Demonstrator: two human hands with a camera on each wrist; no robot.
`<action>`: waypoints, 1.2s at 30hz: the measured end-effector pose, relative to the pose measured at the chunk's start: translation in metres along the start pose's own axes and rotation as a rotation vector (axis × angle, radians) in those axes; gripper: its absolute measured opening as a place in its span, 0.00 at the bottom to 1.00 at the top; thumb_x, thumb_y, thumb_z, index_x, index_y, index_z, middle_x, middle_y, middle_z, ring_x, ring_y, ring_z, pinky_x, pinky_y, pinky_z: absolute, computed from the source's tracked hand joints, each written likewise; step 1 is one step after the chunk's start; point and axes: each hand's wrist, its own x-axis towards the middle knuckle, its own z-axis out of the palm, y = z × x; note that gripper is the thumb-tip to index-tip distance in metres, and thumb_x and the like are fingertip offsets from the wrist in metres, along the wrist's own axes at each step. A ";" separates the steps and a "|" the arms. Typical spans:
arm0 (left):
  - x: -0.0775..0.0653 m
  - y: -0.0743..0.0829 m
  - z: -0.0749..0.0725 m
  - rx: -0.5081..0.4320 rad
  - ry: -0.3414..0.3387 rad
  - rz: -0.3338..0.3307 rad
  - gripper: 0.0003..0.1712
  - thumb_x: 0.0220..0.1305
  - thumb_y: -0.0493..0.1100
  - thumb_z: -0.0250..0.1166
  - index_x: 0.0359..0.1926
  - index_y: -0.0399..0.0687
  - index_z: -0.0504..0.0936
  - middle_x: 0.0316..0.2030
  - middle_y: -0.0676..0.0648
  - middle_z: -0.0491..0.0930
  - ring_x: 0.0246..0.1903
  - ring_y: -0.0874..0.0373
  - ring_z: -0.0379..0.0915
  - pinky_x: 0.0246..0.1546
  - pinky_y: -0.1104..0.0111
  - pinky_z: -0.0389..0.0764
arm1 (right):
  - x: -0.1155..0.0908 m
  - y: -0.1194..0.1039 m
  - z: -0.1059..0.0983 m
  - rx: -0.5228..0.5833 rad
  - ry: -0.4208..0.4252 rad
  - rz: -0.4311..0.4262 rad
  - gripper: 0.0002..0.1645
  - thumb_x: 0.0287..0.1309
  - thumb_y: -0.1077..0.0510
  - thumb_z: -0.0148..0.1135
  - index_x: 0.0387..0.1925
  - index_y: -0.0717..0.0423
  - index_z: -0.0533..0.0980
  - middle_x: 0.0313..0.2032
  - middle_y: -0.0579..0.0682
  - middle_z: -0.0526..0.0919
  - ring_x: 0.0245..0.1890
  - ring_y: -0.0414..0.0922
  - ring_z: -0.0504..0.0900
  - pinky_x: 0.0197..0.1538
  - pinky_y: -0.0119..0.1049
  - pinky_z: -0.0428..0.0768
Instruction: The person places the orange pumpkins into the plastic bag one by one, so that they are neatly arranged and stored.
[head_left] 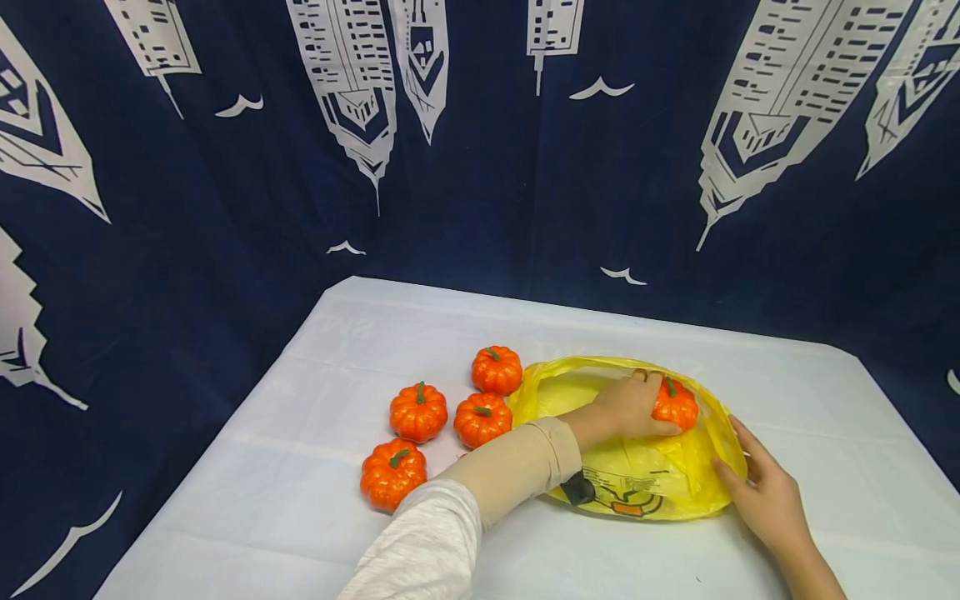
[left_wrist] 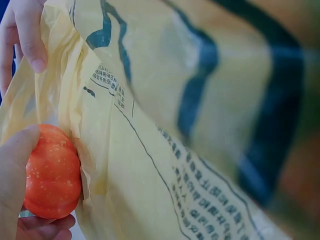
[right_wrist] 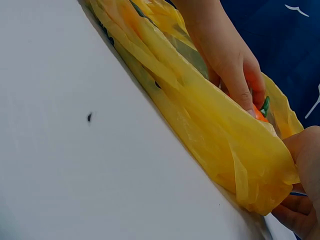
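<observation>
My left hand (head_left: 628,407) grips a small orange toy pumpkin (head_left: 676,406) with a green stem, inside the open mouth of a yellow plastic bag (head_left: 637,497). In the left wrist view the thumb and fingers wrap round this pumpkin (left_wrist: 53,172), with the bag's printed side close by. At the bag's right end my right hand (head_left: 772,493) pinches the rim between thumb and fingers, also visible in the right wrist view. The bag lies on its side on the white table. What lies deeper in it is hidden.
Left of the bag stand several more orange pumpkins (head_left: 417,412), one of them (head_left: 497,371) close to the bag's left rim. My left forearm crosses in front of them. A white cloth covers the table (head_left: 262,500); a dark blue curtain (head_left: 480,208) hangs behind it.
</observation>
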 end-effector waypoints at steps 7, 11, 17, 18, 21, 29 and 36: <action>-0.001 -0.002 -0.001 0.025 0.009 0.020 0.46 0.55 0.75 0.60 0.65 0.53 0.66 0.50 0.54 0.72 0.39 0.64 0.72 0.36 0.76 0.75 | 0.000 0.001 0.000 -0.002 0.000 -0.008 0.40 0.68 0.59 0.56 0.75 0.57 0.52 0.58 0.78 0.67 0.50 0.76 0.72 0.48 0.66 0.73; -0.003 -0.005 -0.003 0.034 -0.015 0.043 0.47 0.54 0.75 0.61 0.65 0.53 0.65 0.51 0.54 0.72 0.40 0.64 0.72 0.37 0.75 0.76 | 0.000 0.000 0.001 0.000 0.006 -0.021 0.39 0.67 0.60 0.57 0.75 0.58 0.52 0.59 0.77 0.67 0.50 0.75 0.73 0.48 0.66 0.74; -0.010 -0.008 -0.011 0.071 -0.054 0.077 0.48 0.54 0.74 0.62 0.68 0.53 0.62 0.55 0.54 0.71 0.48 0.64 0.71 0.45 0.75 0.75 | 0.000 0.000 0.001 0.004 -0.002 0.001 0.40 0.68 0.58 0.56 0.75 0.57 0.51 0.59 0.78 0.66 0.51 0.76 0.72 0.48 0.67 0.72; -0.011 -0.009 -0.013 0.085 -0.058 0.086 0.48 0.55 0.74 0.62 0.68 0.53 0.61 0.57 0.54 0.70 0.50 0.64 0.70 0.47 0.74 0.74 | 0.000 -0.001 0.001 0.003 -0.001 0.003 0.40 0.68 0.58 0.56 0.75 0.57 0.51 0.59 0.78 0.66 0.51 0.76 0.71 0.48 0.68 0.72; -0.015 -0.009 -0.019 0.127 -0.064 0.106 0.48 0.57 0.72 0.61 0.70 0.53 0.60 0.61 0.55 0.68 0.56 0.64 0.67 0.53 0.74 0.72 | 0.000 -0.001 0.001 0.004 0.002 0.000 0.40 0.68 0.58 0.56 0.75 0.57 0.52 0.59 0.78 0.66 0.51 0.76 0.72 0.48 0.68 0.72; -0.027 -0.019 -0.043 0.164 -0.046 0.178 0.39 0.62 0.68 0.60 0.69 0.58 0.67 0.57 0.56 0.73 0.50 0.64 0.73 0.46 0.71 0.76 | 0.000 -0.002 0.001 0.009 -0.015 0.005 0.40 0.69 0.57 0.55 0.76 0.56 0.51 0.60 0.78 0.65 0.52 0.76 0.71 0.48 0.70 0.71; -0.041 -0.038 -0.066 0.096 0.067 0.300 0.23 0.69 0.57 0.58 0.58 0.52 0.80 0.47 0.56 0.83 0.44 0.66 0.77 0.40 0.77 0.76 | 0.001 0.001 0.002 0.005 -0.020 0.015 0.40 0.69 0.56 0.55 0.76 0.56 0.50 0.59 0.78 0.65 0.51 0.76 0.71 0.49 0.69 0.71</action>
